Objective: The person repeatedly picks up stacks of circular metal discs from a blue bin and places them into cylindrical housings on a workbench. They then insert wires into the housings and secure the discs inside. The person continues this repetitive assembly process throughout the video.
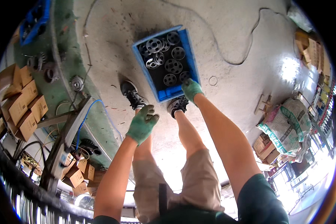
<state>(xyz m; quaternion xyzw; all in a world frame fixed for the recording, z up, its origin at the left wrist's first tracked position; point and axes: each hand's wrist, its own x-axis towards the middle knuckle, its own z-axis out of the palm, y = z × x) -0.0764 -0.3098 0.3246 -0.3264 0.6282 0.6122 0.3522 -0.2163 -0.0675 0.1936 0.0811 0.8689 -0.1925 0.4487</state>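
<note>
On the floor before my feet stands a blue plastic crate (149, 79) with several round grey metal discs with holes (173, 66) lying in it. My right hand (192, 89), in a green glove, reaches over the crate's near right corner. Its fingers are closed at the near edge of one disc (184, 76) and cover part of it; the fingertips are hidden. My left hand (141, 126), gloved the same way, hangs above the floor near my left shoe, left of the crate. Its fingers are loosely bent, the thumb stands apart, and nothing shows in it.
My dark shoes (132, 95) stand at the crate's near side. A cable (235, 63) curves across the floor beyond. Left are a metal frame (65, 143), cardboard boxes (22, 100) and loose metal parts (77, 83). A filled woven sack (287, 125) lies at right.
</note>
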